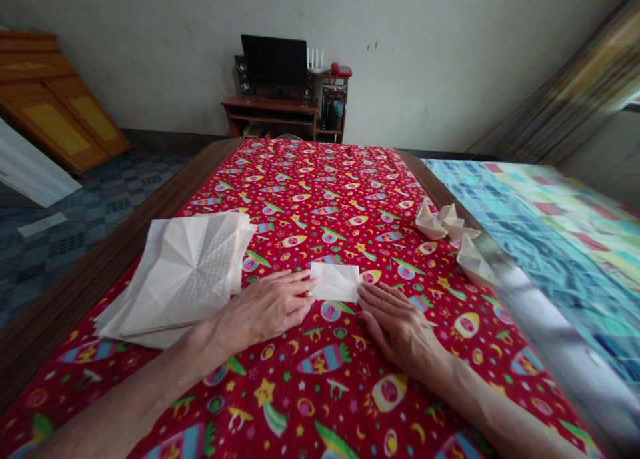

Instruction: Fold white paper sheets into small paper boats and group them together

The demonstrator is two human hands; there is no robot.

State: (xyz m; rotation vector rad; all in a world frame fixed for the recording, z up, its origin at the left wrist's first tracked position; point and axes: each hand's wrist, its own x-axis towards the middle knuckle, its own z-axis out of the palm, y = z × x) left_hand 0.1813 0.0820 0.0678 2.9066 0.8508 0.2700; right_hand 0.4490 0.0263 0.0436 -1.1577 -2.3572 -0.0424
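A small folded rectangle of white paper (334,282) lies flat on the red patterned tablecloth (320,209). My left hand (275,303) rests flat at its left edge, fingertips on or right beside the paper. At the right edge, the fingertips of my right hand (395,319) meet the paper's side, the palm low over the cloth. Both hands have their fingers stretched out, and neither grips anything. Left of my left hand is a stack of creased paper sheets (175,272), the top one marked with radiating folds.
Several folded paper boats (475,262) stand near the table's right edge. Beyond that edge lies a bed with a blue patchwork cover (505,225). Against the far wall a desk (270,109) holds a monitor (275,62) and speakers. A wooden cabinet (60,105) stands at left.
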